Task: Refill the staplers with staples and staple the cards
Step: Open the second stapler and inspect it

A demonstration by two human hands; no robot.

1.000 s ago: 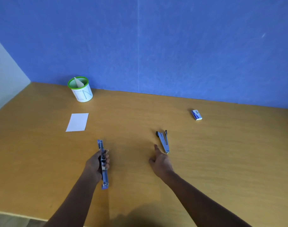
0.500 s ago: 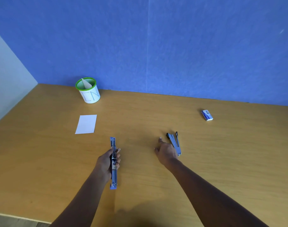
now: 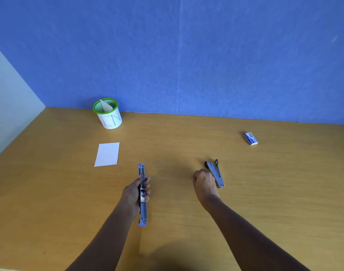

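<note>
My left hand point(image 3: 132, 195) grips a metal stapler point(image 3: 141, 211), swung fully open into one long strip that points away from me just above the wooden table point(image 3: 284, 192). A second stapler point(image 3: 216, 174), partly open in a V, lies on the table to the right. My right hand point(image 3: 204, 185) sits against its left side with the fingers curled in and holds nothing that I can see. A white card point(image 3: 107, 154) lies flat at the left. A small blue and white staple box point(image 3: 250, 138) lies at the far right.
A white cup with a green rim point(image 3: 110, 119) stands at the back left near the blue wall, with a card sticking out of it. A pale side wall bounds the table on the left.
My right hand has moved forward to the second stapler and its pointing finger has curled in. The left hand still holds the open stapler. The view has shifted a little to the left.
</note>
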